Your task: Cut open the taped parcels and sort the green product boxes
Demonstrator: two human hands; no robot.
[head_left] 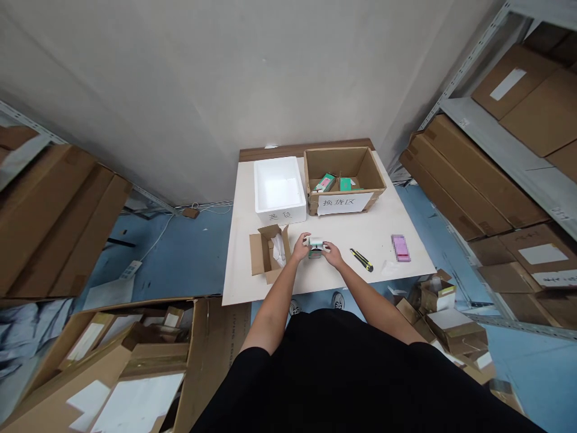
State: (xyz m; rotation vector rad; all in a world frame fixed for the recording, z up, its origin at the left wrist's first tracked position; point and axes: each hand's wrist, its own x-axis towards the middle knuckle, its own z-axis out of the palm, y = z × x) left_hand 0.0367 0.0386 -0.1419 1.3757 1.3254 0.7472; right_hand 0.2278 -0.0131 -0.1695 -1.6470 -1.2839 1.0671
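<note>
Between my two hands, over the front of the table, is a small green-and-white box [315, 243]. My left hand [301, 246] closes on its left side, and the fingers of my right hand [332, 253] grip the right side. The box's finer details are too small to make out. Just left of my left hand stands an opened cardboard box [258, 255] with its flaps spread and crumpled white paper [278, 250] inside. A yellow-and-black utility knife [361, 260] lies to the right of my right hand.
At the back of the table [238, 282] stand a white foam box [280, 214] and a larger cardboard box [378, 190] holding several green packages. A blurred pink-purple item [401, 248] lies at the right. Filled cartons [211, 355] and shelves [500, 135] flank the table.
</note>
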